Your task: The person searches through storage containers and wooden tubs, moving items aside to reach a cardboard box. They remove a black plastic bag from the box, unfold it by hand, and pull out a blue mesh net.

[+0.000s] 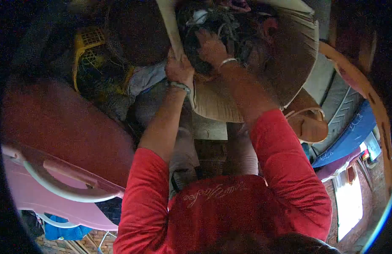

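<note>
My left hand (179, 68), with a bracelet at the wrist, is closed round the edge of an open cardboard box (217, 103). Inside that box, my right hand (212, 48) reaches among dark, tangled items (242, 46), its fingers stretched out and touching them. Dim light hides what kind of items these are. A small whitish piece (199, 17) lies among them just beyond my right fingers, and a reddish piece (270, 26) is at the right side.
A yellow plastic basket (78, 55) stands at the left, beside a pale cloth (147, 78). A large reddish tub or panel (64, 114) and a pink one with a white handle (69, 188) fill the left. An orange-brown container with a handle (308, 127) is right of the box.
</note>
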### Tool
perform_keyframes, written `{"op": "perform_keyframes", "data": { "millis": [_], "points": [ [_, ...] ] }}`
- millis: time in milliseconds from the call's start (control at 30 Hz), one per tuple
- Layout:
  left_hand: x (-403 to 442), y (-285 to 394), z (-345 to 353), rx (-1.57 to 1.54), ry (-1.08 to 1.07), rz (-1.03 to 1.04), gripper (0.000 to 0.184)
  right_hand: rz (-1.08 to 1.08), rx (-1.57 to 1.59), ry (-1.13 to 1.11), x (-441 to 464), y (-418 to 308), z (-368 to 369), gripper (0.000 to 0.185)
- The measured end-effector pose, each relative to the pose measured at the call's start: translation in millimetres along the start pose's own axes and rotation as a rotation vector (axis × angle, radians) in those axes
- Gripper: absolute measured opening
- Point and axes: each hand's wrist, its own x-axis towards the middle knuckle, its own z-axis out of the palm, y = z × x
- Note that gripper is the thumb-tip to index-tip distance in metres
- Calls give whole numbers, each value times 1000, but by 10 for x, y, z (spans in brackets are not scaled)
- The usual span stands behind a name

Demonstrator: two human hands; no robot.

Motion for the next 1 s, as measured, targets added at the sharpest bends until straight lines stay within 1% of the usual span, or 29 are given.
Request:
{"op": "perform_keyframes", "data": {
  "millis": [33, 67, 100, 167, 200, 267, 300, 367, 400, 433, 467, 500, 567, 600, 633, 667, 700, 733, 767, 800, 833, 867, 933, 1000],
  "points": [
    [29, -124, 74, -155, -47, -69, 43, 6, -77, 27, 56, -33, 61, 67],
    [23, -240, 134, -232, -71, -103, 43, 10, -155, 55, 106, -45, 100, 70],
    [30, -255, 139, -307, -92, -140, 43, 10, -152, 54, 138, -67, 58, 70],
    [-26, 149, -75, -28, -49, -70, 42, 110, -166, -304, 148, -124, -79, 75],
    [-46, 135, -60, -29, -52, -73, 42, 111, -166, -308, 89, -104, 5, 75],
    [-22, 95, -24, 21, 42, 77, 41, 113, -369, -341, 10, -12, 203, 60],
    [23, 117, -16, 19, 49, 76, 41, 108, -374, -338, 12, 23, 192, 60],
    [-40, 170, -75, -8, -39, -41, 42, 28, -397, -321, -200, 62, 211, 32],
    [-52, 128, -75, -10, -37, -39, 42, 29, -399, -318, -250, 129, 260, 32],
    [-17, 77, -55, -359, -76, -190, 42, 45, -352, -291, -257, 238, 319, 22],
    [-11, 30, -32, -707, -124, -345, 42, 63, -302, -272, -293, 370, 372, 17],
    [-27, 64, -61, -710, -132, -351, 42, 70, -305, -278, -404, 409, 269, 17],
    [-20, 176, -118, 52, -85, -74, 42, -9, -235, -348, -662, 430, -63, 16],
    [-7, 203, -114, 41, -81, -70, 42, -47, -248, -404, -786, 520, -104, 19],
    [-12, 225, -117, 15, -86, -112, 42, -85, -257, -465, -936, 578, -166, 22],
    [-29, 240, -126, -9, -94, -155, 42, -69, -221, -442, -1111, 628, -245, 23],
    [-23, 215, -111, -16, -95, -154, 42, -53, -186, -416, -1283, 640, -371, 24],
    [1, 160, -82, -23, -135, -201, 43, -49, -194, -416, -1441, 657, -513, 24],
    [9, 114, -62, -31, -174, -246, 44, 56, -5, -350, -1594, 669, -670, 22],
    [9, 131, -76, -40, -174, -241, 44, 160, 184, -277, -1740, 649, -808, 21],
    [1, 166, -96, -32, -160, -207, 45, 162, 176, -271, -1924, 579, -936, 21],
    [-17, 201, -110, -28, -147, -172, 47, 264, 451, -84, -2127, 504, -1064, 20],
    [23, 102, -100, -41, -175, -166, 48, 355, 723, 117, -2303, 483, -1261, 19],
    [29, -189, -8, -45, -216, -159, 50, 432, 1321, 89, -2420, 487, -1441, 28]
  ]
}}
